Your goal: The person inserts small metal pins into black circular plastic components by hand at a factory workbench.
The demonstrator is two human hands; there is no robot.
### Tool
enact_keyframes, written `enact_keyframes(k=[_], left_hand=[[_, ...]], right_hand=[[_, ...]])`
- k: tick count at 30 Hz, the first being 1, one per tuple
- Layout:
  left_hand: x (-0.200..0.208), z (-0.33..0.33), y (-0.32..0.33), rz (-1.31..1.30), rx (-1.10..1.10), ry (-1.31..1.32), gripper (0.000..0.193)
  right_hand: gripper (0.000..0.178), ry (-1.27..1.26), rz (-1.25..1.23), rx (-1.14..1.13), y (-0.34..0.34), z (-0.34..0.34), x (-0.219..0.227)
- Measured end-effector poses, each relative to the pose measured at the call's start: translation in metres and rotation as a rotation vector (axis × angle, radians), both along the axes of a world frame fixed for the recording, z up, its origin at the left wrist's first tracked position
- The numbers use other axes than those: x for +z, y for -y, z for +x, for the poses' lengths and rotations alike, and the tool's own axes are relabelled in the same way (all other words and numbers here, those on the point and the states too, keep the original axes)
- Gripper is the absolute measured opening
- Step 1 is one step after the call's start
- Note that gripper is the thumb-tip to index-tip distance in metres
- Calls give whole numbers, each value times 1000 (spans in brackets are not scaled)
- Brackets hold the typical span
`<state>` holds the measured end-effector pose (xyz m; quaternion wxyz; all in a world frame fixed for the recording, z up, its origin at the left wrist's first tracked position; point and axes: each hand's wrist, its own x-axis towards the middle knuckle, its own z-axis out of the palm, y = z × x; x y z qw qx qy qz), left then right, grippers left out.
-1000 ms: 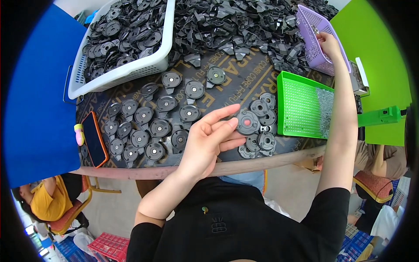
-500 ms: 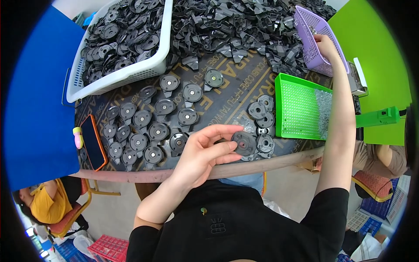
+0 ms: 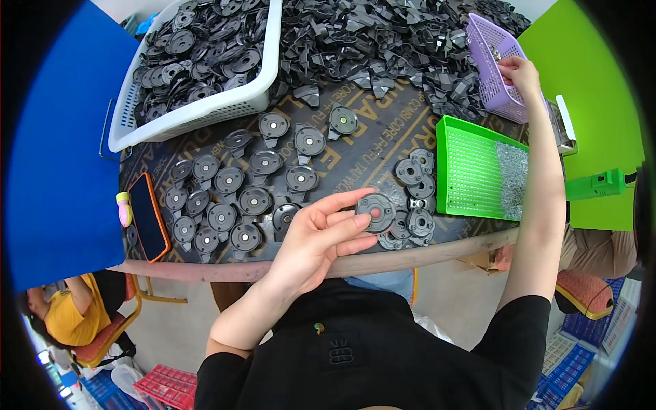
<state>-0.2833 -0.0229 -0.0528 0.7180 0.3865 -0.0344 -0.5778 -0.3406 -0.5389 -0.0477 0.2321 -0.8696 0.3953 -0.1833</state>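
Observation:
Between the thumb and fingers of my left hand (image 3: 318,236) is a round dark grey plastic disc part (image 3: 380,209), held above the table's near edge. My right hand (image 3: 522,75) reaches over the rim of a purple basket (image 3: 497,85). Its fingers are drawn together among small shiny pieces; whatever they pinch is too small to make out. Just right of the held part lies a cluster of grey parts with round holes (image 3: 418,179). Several disc parts with metal centres (image 3: 255,201) are spread over the table to the left of my left hand.
A white basket (image 3: 198,117) full of disc parts stands at the back left. Dark angular pieces (image 3: 369,48) are heaped along the back. A green tray (image 3: 471,164) holds small silvery pieces. An orange-edged phone (image 3: 149,217) lies at left; a green tool (image 3: 594,184) juts in from the right.
The disc part in my left hand has tilted so its face shows more, with a bright centre now visible. My right hand stays in the purple basket, its fingers shifted. The whole view has moved slightly.

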Motion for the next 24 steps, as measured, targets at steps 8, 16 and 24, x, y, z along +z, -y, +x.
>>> enact_keyframes(k=[8, 16, 24], left_hand=[[-6, 2, 0, 10, 105, 9, 36], [-3, 6, 1, -62, 121, -108, 33], [-8, 6, -6, -33, 114, -74, 32]], right_hand=[[17, 392, -114, 374, -172, 2, 58], [22, 392, -468, 1004, -342, -25, 28], [21, 481, -206, 1006, -341, -22, 19]])
